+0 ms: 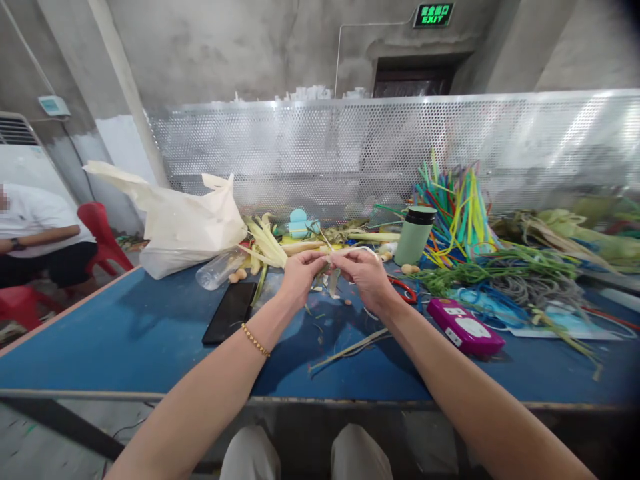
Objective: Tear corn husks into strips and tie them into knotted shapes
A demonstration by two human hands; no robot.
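Over the middle of the blue table, my left hand and my right hand meet fingertip to fingertip. Both are closed in a pinch on a thin pale plant strip, which looks like corn husk; part of it hangs below the fingers. The exact grip is hidden by the fingertips. Behind my left hand lies a bundle of pale yellow-green husks. Red-handled scissors rest beside my right hand. Small scraps and a long dry stalk lie beneath my wrists.
At left are a white plastic bag, a clear bottle and a black phone. A green tumbler, colourful strips, a purple box and green cords occupy the right. A person sits at far left.
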